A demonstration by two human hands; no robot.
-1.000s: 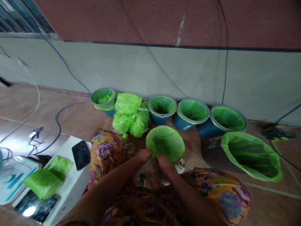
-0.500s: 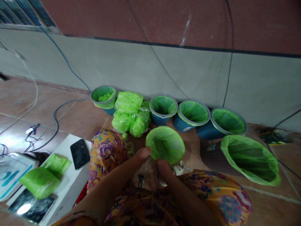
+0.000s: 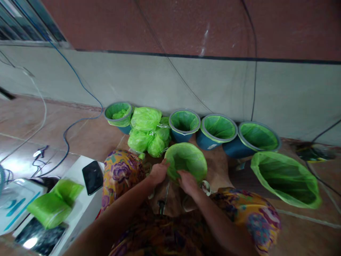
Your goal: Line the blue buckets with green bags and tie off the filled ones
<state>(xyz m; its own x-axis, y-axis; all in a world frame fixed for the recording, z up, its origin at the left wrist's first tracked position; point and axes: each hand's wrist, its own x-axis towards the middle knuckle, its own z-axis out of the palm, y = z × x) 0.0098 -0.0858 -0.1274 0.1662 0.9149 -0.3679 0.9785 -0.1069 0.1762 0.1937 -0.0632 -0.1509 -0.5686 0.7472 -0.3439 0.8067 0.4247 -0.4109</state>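
Observation:
Between my knees stands a bin lined with a light green bin liner [image 3: 194, 156], which is folded out over the rim and hides most of the bin. At the rim's left side, my left hand [image 3: 159, 172] is closed on the liner's edge. My right hand [image 3: 188, 182] reaches over the near rim, its fingers closed on the liner there. The fingertips of both hands are partly hidden by the thin plastic and by blur.
Lined blue bins with grey rims [image 3: 218, 128] line the wall, with tied green bags [image 3: 146, 121] among them. A bin with a loose-edged liner [image 3: 286, 179] stands at right. At left, a white box [image 3: 80, 208] bears a phone [image 3: 92, 177] and a liner roll [image 3: 50, 209]. Cables [image 3: 68, 142] cross the floor.
My right hand has come up over the near rim, its fingers now on the liner's inner side. My left hand stays at the left rim. The view has shifted slightly.

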